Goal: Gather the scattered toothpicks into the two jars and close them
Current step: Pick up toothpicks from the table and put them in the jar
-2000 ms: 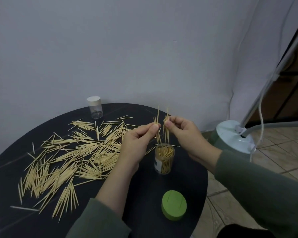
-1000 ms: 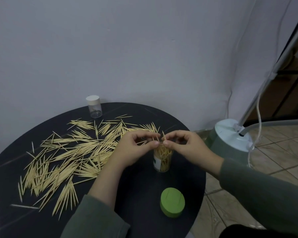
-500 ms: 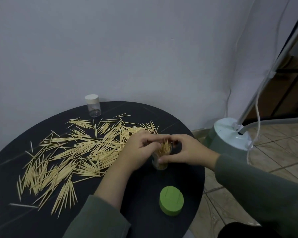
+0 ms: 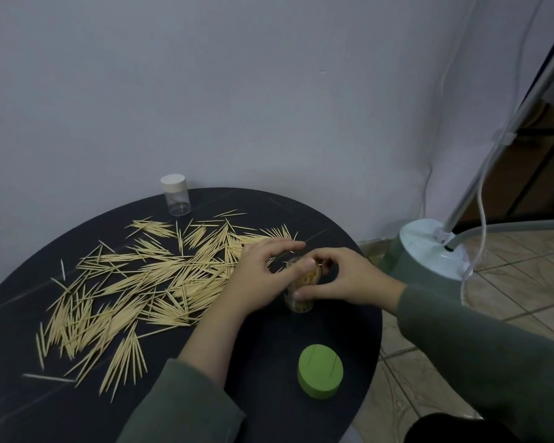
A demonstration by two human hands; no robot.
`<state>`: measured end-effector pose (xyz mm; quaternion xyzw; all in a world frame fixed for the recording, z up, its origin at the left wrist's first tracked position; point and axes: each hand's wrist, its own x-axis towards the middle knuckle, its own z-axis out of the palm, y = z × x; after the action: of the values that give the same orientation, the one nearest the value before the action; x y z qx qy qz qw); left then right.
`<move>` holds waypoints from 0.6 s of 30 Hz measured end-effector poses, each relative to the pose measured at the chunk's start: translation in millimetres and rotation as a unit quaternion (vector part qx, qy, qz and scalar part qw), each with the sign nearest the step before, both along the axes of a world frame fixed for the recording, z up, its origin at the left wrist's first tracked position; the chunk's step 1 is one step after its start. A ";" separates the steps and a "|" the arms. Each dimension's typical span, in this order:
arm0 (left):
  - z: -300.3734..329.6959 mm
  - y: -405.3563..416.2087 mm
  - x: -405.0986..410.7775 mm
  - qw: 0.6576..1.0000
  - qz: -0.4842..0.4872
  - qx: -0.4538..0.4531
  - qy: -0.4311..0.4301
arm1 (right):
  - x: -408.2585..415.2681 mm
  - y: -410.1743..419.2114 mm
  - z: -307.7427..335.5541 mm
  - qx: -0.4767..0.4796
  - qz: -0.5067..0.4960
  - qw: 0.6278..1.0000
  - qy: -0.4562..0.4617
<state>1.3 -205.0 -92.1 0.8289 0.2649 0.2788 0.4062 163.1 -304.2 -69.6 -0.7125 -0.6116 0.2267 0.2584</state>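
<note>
A round black table [image 4: 269, 340] stands against a pale wall; at its three o'clock side sits an open clear jar [image 4: 301, 303], upright and partly filled with toothpicks standing on end. The right hand [image 4: 343, 276] grasps this jar, thumb curled across its near wall and fingers wrapped round its far side and rim. The left hand [image 4: 263, 276] lies just beside the jar at its nine o'clock, thumb pressed against the glass near the rim and fingers loosely spread above the table, pinching nothing that can be made out. The scattered toothpicks [image 4: 135, 289] cover the table from about seven o'clock up to twelve o'clock, some running under the left hand. A green lid [image 4: 320, 374] rests flat at five o'clock, apart from the jar. A second small jar [image 4: 175, 199], clear with a white cap on, stands upright at eleven o'clock by the wall. Right of the table, on the tiled floor, sits a pale rounded appliance base [image 4: 429, 251] with a slanted pole and a hose.
</note>
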 end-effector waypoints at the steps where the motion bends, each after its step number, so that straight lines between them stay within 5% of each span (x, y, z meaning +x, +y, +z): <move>1: -0.2 -1.8 2.3 1.000 0.004 -0.011 0.007 | -0.1 0.3 -0.1 0.000 0.002 1.000 -0.001; 8: 7.2 -5.2 4.3 0.976 0.031 -0.203 -0.070 | -0.1 0.3 0.3 -0.016 0.000 1.000 0.004; 18: 5.0 -10.0 7.7 0.971 0.008 -0.233 -0.047 | 1.4 1.5 -2.1 0.005 0.007 1.000 0.002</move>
<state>8.9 -215.0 -87.0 0.6954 0.3098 0.2512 0.5977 164.5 -302.7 -71.7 -0.7064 -0.6175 0.2266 0.2615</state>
